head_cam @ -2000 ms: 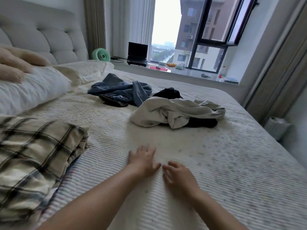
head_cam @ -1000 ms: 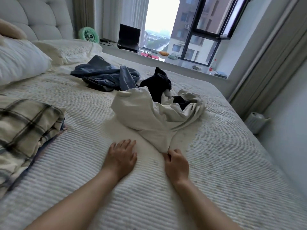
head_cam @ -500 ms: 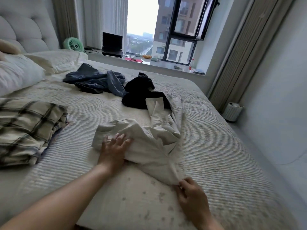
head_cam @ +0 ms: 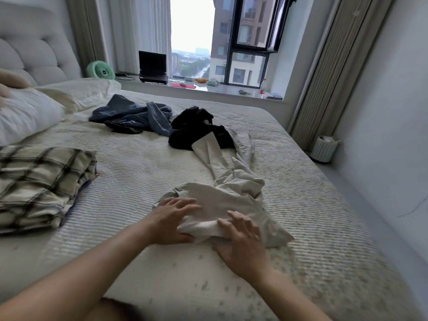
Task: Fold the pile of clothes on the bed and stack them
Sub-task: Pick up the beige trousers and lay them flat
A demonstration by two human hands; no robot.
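A crumpled beige pair of trousers [head_cam: 222, 195] lies on the bed [head_cam: 139, 177] in front of me, its legs trailing away toward a black garment [head_cam: 192, 128]. My left hand [head_cam: 171, 218] rests on the near bunched end with fingers spread. On the same bunch, just to the right, my right hand [head_cam: 240, 242] presses down with fingers spread too. A blue garment [head_cam: 136, 114] lies rumpled farther back. A folded plaid piece [head_cam: 39, 181] tops a stack at the left.
White pillows [head_cam: 27, 112] and a padded headboard [head_cam: 34, 54] are at the far left. The bed's right edge drops to the floor beside a small white bin [head_cam: 324, 148]. A windowsill behind holds a laptop [head_cam: 152, 67] and a green fan [head_cam: 100, 70].
The beige trousers were dragged off the pile toward me, uncovering the black garment. My right hand let go of the cloth's tip and moved up beside the left on the bunched end.
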